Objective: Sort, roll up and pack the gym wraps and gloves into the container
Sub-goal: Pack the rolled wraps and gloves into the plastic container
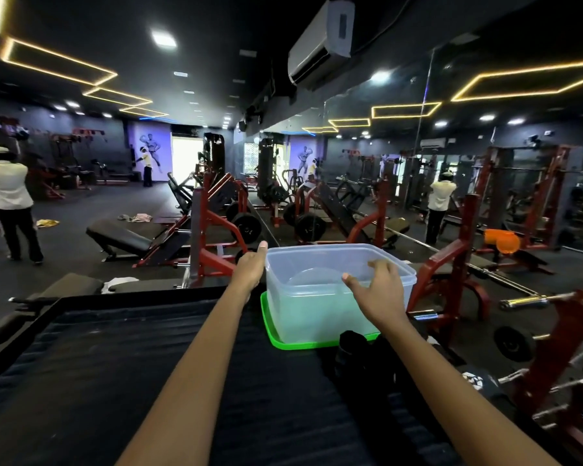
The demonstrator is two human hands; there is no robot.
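container: clear plastic tub, right of frame centre, standing on a green lid at the far edge of the dark tabletop; looks empty.
direction from hands: straight ahead, between the two wrists, at full reach.
long axis: runs roughly left to right across the frame.
left hand: flat against the left wall near the rim, thumb up, fingers hidden behind the tub; grip cannot be told.
right hand: fingers spread and loosely curled over the near right rim, holding nothing; contact with the rim uncertain.
nearer hand: neither clearly; left seems in contact with the wall.
wraps and gloves: dark heap, just in front of the container, beside the right forearm, below and nearer than both hands.
next move, by judgement: draw the right hand back to that heap.
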